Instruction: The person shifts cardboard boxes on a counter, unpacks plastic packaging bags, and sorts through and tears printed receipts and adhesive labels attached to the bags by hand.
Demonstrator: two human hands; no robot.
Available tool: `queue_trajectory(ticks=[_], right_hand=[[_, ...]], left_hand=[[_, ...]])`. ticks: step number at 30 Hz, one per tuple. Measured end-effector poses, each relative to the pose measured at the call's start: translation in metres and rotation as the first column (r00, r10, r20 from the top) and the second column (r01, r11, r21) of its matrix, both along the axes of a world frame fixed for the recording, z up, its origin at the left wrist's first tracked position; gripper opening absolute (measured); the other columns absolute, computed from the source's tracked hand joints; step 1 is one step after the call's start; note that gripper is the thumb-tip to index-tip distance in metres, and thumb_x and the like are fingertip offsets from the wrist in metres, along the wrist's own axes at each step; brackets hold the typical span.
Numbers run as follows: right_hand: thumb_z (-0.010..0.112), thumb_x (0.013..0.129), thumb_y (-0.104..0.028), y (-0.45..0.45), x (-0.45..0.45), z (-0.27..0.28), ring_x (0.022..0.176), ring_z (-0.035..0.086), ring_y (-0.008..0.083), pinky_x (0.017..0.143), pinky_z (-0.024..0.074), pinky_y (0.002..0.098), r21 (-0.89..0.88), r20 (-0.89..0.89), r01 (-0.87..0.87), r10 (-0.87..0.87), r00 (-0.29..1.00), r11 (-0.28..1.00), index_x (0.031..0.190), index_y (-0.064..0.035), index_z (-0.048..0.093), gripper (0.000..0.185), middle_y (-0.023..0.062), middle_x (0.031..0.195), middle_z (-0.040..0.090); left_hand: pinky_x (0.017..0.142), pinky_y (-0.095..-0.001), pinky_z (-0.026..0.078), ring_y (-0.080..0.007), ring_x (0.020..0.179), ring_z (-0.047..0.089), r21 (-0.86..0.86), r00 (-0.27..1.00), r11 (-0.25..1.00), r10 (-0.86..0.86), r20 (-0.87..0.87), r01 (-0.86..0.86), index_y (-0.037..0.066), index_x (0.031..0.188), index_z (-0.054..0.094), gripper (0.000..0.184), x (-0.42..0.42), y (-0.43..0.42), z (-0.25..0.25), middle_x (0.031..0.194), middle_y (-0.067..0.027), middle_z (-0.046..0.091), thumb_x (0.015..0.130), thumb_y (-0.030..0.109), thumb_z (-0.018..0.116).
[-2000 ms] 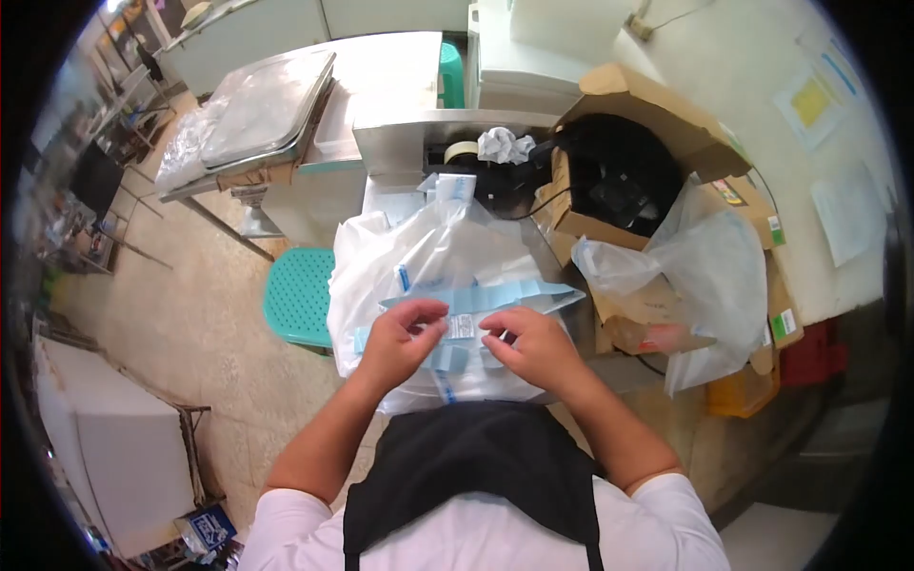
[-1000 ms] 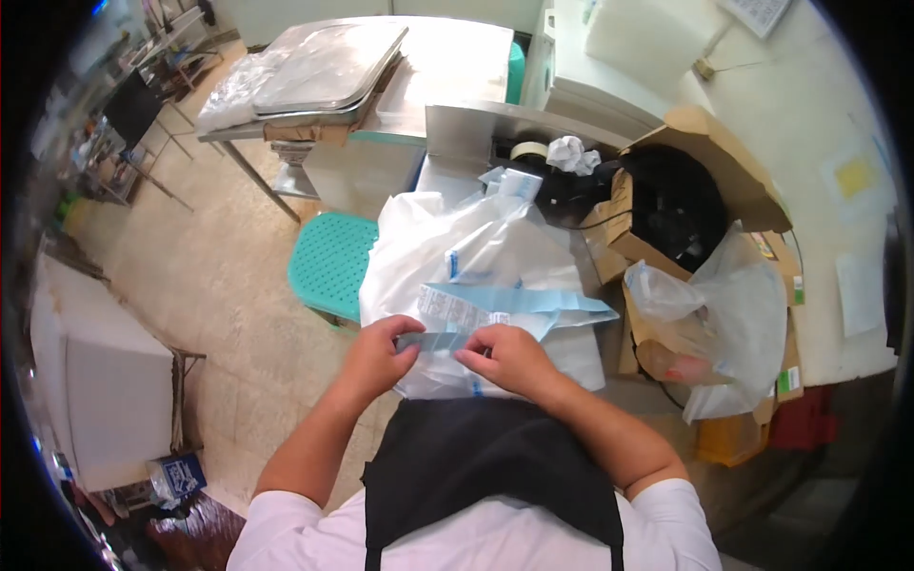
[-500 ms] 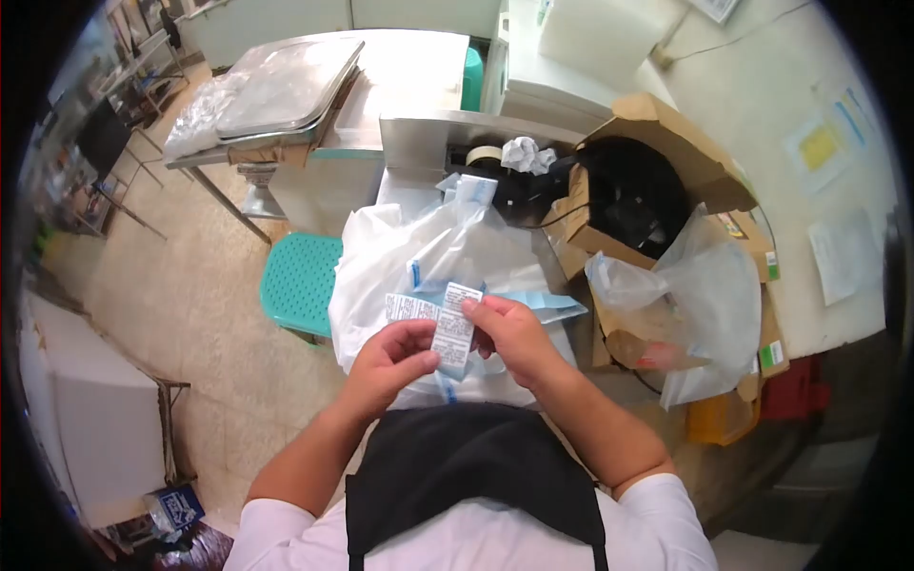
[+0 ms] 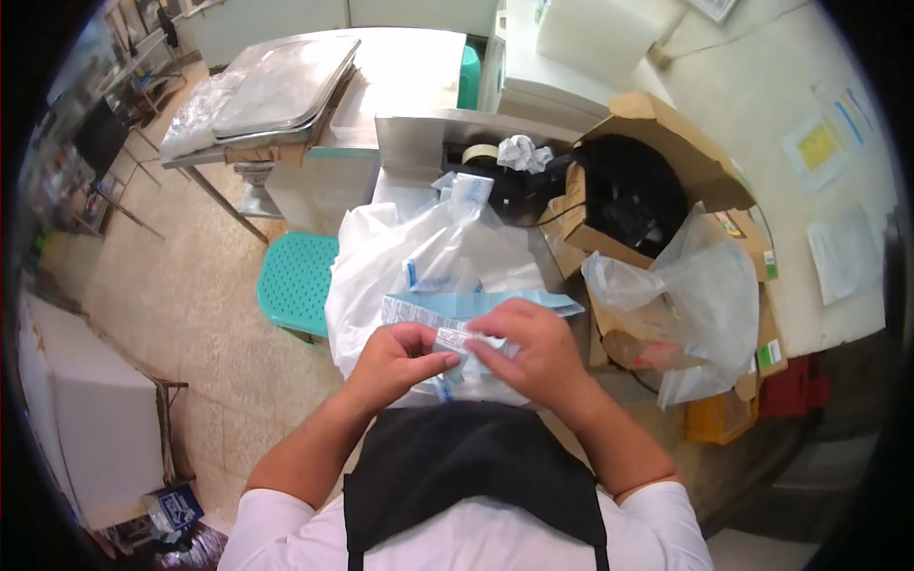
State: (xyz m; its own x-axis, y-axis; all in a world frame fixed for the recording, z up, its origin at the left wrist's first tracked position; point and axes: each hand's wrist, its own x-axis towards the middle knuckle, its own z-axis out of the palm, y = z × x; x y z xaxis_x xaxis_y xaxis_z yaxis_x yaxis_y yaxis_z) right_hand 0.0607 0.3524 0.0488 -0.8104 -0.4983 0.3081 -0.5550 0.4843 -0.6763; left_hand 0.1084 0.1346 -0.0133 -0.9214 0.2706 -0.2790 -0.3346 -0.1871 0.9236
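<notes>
One printed label strip (image 4: 452, 343) is held over the near part of the white plastic pile (image 4: 381, 257): the left hand (image 4: 405, 360) pinches its left side between thumb and fingers, and the right hand (image 4: 533, 350), slightly blurred, grips its right side. A light blue strip (image 4: 466, 304) lies on the pile. A green stool (image 4: 300, 279) stands left of the pile, an open cardboard box (image 4: 602, 240) right of it.

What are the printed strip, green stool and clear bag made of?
Printed strip: probably thin paper, dull and bent, though maybe coated. Green stool: likely smooth plastic, one even colour with a dotted seat. Clear bag: seemingly thin, slightly shiny plastic, wrinkled and cloudy.
</notes>
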Motion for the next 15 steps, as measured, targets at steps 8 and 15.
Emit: queue_trajectory(ticks=[8,15], right_hand=[[0.079,0.078,-0.018,0.007,0.002,0.008,0.083,0.068,0.027,0.072,0.0535,0.0384,0.165,-0.158,-0.11,0.136,0.978,0.98,0.099,-0.0104,0.075,0.022,0.006,0.094,0.071],[0.078,0.077,-0.018,0.008,-0.002,0.002,0.081,0.067,0.0254,0.071,0.0528,0.0384,0.314,-0.274,-0.117,0.208,0.939,0.942,0.101,-0.0106,0.073,0.025,0.0043,0.096,0.07]], left_hand=[[0.084,-0.0246,0.052,-0.0083,0.094,0.064,0.076,0.976,0.974,-0.208,-0.066,0.213,-0.004,0.116,0.068,0.026,-0.009,-0.001,0.011,0.104,-0.0029,0.072,0.093,0.008,0.072],[0.064,-0.0228,0.043,-0.0021,0.074,0.051,-0.335,0.944,0.915,-0.289,-0.16,0.223,0.0,0.097,0.072,0.014,-0.016,0.002,0.016,0.078,0.0054,0.065,0.094,0.013,0.073]])
